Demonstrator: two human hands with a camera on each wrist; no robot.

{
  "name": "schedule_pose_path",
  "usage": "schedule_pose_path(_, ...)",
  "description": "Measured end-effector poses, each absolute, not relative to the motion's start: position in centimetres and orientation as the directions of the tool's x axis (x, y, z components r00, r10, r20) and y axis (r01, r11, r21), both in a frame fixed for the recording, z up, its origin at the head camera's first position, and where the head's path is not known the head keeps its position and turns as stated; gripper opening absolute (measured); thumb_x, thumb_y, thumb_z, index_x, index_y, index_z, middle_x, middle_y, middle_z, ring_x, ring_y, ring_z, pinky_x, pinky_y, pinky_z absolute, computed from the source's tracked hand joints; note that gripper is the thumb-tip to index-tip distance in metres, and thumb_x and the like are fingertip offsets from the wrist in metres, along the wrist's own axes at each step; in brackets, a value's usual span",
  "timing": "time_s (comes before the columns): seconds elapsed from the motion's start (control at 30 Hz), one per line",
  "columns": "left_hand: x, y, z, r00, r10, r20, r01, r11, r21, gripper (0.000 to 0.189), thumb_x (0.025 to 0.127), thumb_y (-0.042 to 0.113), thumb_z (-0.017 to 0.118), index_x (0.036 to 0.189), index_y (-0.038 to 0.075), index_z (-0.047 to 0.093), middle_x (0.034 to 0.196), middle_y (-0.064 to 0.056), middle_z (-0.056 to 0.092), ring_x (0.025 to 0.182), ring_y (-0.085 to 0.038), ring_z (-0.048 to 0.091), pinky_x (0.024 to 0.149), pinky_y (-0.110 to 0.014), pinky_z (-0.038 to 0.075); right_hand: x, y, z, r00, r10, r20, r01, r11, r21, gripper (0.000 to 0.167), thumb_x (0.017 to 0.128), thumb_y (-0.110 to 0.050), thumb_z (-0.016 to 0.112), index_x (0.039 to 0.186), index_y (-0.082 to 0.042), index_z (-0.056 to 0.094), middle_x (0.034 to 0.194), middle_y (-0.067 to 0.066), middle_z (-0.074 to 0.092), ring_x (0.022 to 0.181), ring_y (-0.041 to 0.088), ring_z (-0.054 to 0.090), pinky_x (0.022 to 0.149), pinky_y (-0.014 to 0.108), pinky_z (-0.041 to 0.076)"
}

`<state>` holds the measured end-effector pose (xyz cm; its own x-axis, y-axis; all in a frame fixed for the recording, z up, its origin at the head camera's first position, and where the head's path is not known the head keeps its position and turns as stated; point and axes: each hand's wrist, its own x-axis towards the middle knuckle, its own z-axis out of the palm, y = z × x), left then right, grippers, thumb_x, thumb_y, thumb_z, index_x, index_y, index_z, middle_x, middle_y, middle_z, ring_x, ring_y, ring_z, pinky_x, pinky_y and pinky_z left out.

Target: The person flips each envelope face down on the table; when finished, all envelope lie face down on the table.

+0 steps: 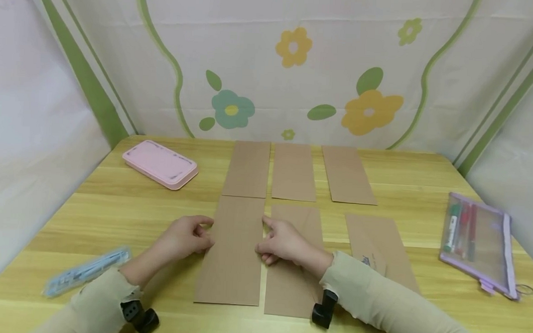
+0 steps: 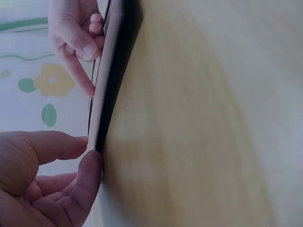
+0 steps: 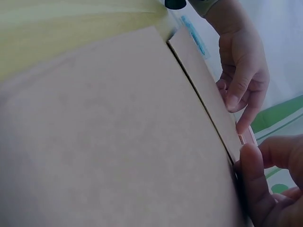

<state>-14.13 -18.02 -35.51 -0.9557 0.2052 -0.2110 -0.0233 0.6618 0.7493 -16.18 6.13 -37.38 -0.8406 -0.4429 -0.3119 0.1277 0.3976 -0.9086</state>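
A brown cardboard sheet [image 1: 232, 255] lies in the front row, its far edge against another brown sheet [image 1: 248, 170]. My left hand [image 1: 185, 236] holds its left edge, with thumb and index fingertip at the side. On the opposite edge, the thumb and index finger of my right hand [image 1: 285, 242] hold the same sheet. Under my right wrist is a second front sheet [image 1: 289, 288], partly covered by the hand and forearm. In the left wrist view, the left hand [image 2: 52, 175] meets the sheet's thin edge [image 2: 102, 109]. The right wrist view shows the right hand [image 3: 274, 175] at the seam between two sheets.
Two more brown sheets [image 1: 295, 173] [image 1: 348, 176] stand in the back row. A sheet with printing [image 1: 371, 237] is partly under the right sleeve. Around them lie a pink case [image 1: 160, 163], a blue plastic-wrapped item [image 1: 86, 270] and a mesh zip pouch with markers [image 1: 488, 243].
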Motion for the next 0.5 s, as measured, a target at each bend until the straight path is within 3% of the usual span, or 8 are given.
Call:
schedule_pose_path(0.23, -14.3, -17.8, -35.1, -0.961, 0.186, -0.206, -0.024, 0.683, 0.730, 0.051, 0.079, 0.010, 0.067, 0.126, -0.005, 0.051, 0.072, -0.003, 0.057, 0.059, -0.013, 0.051, 0.052, -0.027, 0.044, -16.0, 6.5, -37.2, -0.837, -0.451, -0.309, 0.144, 0.364, -0.920, 0.083, 0.076, 0.002, 0.064, 0.145, 0.002, 0.019, 0.058, 0.005, 0.057, 0.044, 0.009, 0.053, 0.047, 0.023, 0.052)
schedule_pose_path(0.5, -15.0, -16.7, -34.8, -0.966, 0.244, -0.084, 0.091, 0.625, 0.776, 0.045, 0.082, 0.007, 0.064, 0.125, -0.001, 0.053, 0.079, -0.004, 0.057, 0.064, -0.014, 0.051, 0.051, -0.024, 0.045, -16.0, 8.5, -35.7, -0.867, -0.449, -0.215, 0.080, 0.299, -0.951, 0.076, 0.080, -0.001, 0.063, 0.144, 0.004, 0.023, 0.065, 0.007, 0.059, 0.054, 0.011, 0.056, 0.055, 0.027, 0.054)
